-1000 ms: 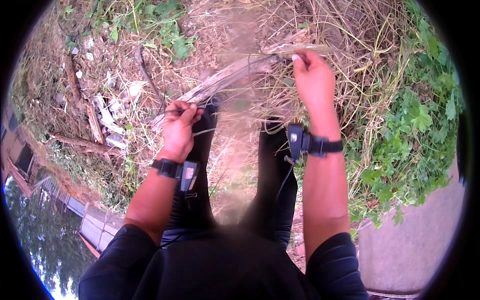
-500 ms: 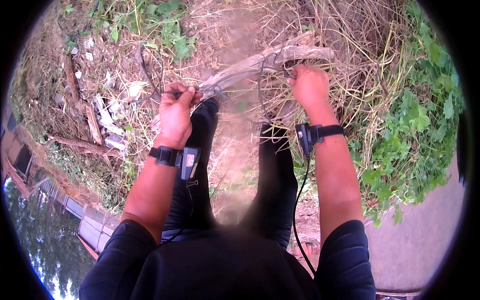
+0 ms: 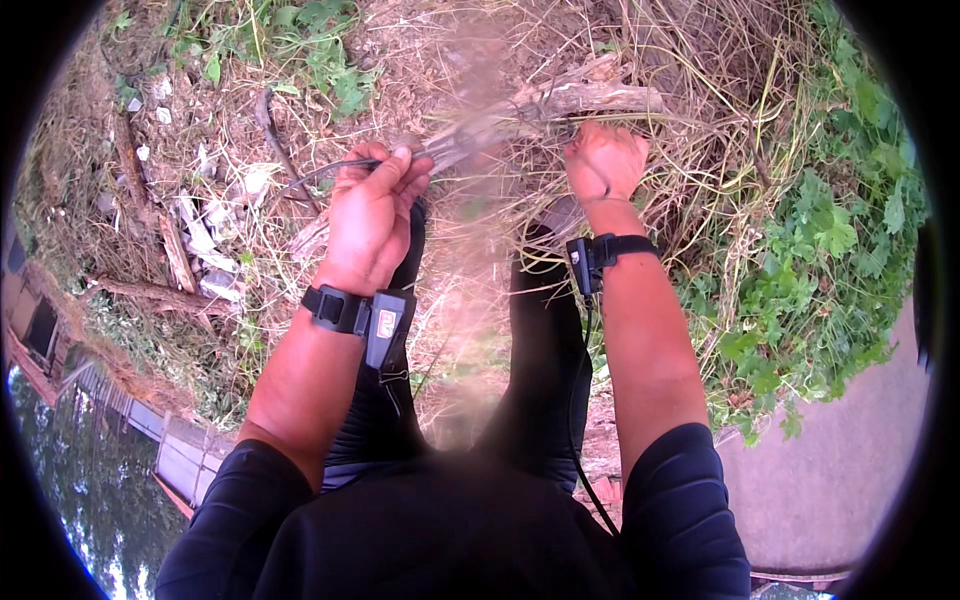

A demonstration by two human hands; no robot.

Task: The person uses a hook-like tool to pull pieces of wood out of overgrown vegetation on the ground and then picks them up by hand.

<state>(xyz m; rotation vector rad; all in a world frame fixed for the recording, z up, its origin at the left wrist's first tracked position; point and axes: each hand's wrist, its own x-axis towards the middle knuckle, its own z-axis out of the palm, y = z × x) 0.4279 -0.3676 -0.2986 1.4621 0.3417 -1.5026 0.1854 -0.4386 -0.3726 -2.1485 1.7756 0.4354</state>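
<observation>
My left hand (image 3: 368, 215) is closed in a pinch, thumb on top, round a thin dark cord (image 3: 318, 174); I cannot tell whether it is wire or string. One end pokes out to the left of the fingers. Blurred strands run rightward from them along a pale, dry branch (image 3: 610, 97) on the ground. Just below this branch, my right hand (image 3: 606, 165) is curled into a fist, knuckles up. A short dark strand curves over its wrist, and the cord seems to run into the fist, whose fingertips are mostly hidden.
My dark-clad legs (image 3: 545, 330) stand apart on dry grass. Brown sticks (image 3: 178, 250) and whitish scraps (image 3: 205, 235) lie at the left. Leafy green plants (image 3: 835, 235) grow at the right beside a grey paved patch (image 3: 820, 470). A black cable (image 3: 578, 400) hangs from my right wrist device.
My left hand has moved slightly right and up, its palm turning more into view. The right hand has shifted a little left and rolled knuckles up, with a strand now across its wrist.
</observation>
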